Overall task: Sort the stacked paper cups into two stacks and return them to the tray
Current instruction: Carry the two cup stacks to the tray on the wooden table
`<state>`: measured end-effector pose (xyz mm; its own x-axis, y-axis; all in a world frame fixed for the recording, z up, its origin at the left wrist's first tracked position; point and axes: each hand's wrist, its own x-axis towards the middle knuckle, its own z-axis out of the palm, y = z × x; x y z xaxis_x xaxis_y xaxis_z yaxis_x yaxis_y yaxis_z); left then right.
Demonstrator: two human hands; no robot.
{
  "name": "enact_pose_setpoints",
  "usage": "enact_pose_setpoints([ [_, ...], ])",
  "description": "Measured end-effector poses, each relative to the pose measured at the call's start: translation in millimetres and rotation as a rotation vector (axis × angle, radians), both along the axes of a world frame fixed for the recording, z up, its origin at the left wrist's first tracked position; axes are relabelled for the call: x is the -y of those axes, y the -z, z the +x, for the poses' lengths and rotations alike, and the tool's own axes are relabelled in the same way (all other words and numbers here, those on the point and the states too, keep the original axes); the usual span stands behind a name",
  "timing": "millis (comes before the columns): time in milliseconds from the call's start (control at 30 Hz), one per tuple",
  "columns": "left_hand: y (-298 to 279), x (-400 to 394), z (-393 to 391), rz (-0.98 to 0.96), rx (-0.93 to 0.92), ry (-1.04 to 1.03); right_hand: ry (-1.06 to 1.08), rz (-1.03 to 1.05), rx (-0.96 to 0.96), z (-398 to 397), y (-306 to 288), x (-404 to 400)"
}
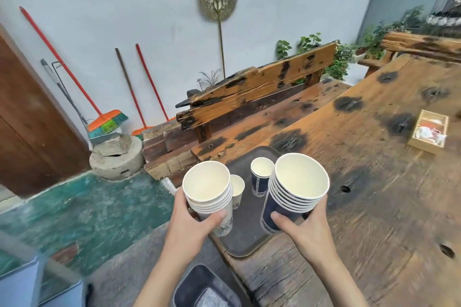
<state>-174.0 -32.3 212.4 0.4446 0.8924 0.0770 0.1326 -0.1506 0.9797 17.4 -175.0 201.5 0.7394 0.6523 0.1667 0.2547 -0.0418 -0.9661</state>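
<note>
My left hand (192,222) grips a stack of several white paper cups (212,197), held above the left edge of the dark tray (245,239). My right hand (304,227) grips a stack of several dark blue paper cups (289,197) over the tray's right side. On the tray stand a single white cup (237,189), partly hidden behind the white stack, and a short stack of blue cups (260,177) near the tray's far end. Both held stacks have their mouths facing me.
The tray lies at the near left corner of a rough wooden table (374,194). A small wooden box (429,134) sits on the table at right. A wooden bench (254,97) stands behind. A dark bin (199,289) is below my arms. Brooms (107,122) lean on the wall.
</note>
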Motion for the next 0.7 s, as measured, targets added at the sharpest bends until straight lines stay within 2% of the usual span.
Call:
enact_pose_setpoints([
  [367, 5.7, -46.4, 33.6, 0.011, -0.042, 0.055, 0.100, 0.026, -0.116, 23.4, 11.7, -31.9],
  [700, 37.5, -111.1, 77.1, 0.035, -0.159, -0.002, 0.172, 0.010, 0.013, 88.8, 5.8, -109.2],
])
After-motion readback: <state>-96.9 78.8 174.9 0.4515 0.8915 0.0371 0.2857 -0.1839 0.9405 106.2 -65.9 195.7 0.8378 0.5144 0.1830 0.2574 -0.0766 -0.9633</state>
